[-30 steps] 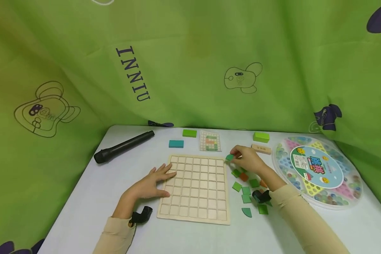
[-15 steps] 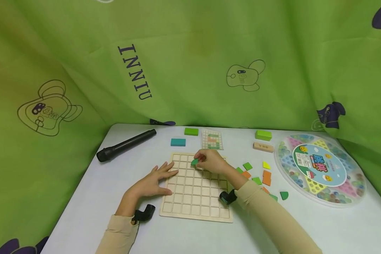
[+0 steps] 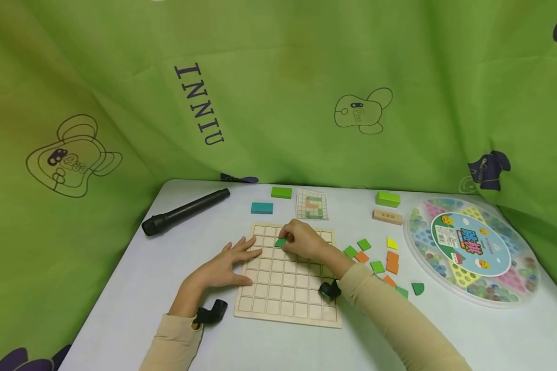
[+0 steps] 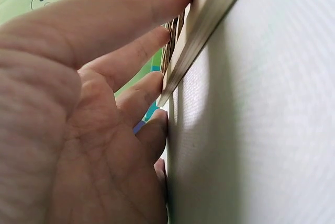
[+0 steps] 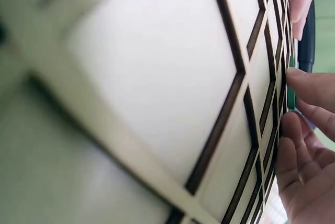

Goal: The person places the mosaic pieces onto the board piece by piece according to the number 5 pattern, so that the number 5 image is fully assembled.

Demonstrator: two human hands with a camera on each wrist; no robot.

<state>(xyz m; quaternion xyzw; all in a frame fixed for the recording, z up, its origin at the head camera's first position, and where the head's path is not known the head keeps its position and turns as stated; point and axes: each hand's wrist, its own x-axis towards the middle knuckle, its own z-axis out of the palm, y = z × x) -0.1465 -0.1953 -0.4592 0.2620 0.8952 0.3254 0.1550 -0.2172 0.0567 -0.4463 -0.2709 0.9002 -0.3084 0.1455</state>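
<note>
My right hand [image 3: 304,241] is over the far rows of the wooden grid board [image 3: 285,293]. It pinches a small green tile [image 3: 280,242] between thumb and fingertips. The right wrist view shows this green tile [image 5: 291,96] nearly edge-on at the board; the fingers hide part of its outline, and I cannot tell whether it lies flat in a square. My left hand [image 3: 223,270] rests along the board's left edge, fingers spread. From the left wrist, the fingers of that hand [image 4: 99,124] touch the board's side and top.
Right of the board lie loose green, orange and yellow tiles [image 3: 377,266]. A printed pattern card [image 3: 312,204] sits behind it, with a teal block [image 3: 262,208] and green block [image 3: 281,192]. A black microphone [image 3: 185,212] lies left, a round marble-game case [image 3: 473,252] right.
With the green tile, my right hand has moved left from the board's far right corner onto its far rows, then slightly lower. The left hand stays at the board's edge.
</note>
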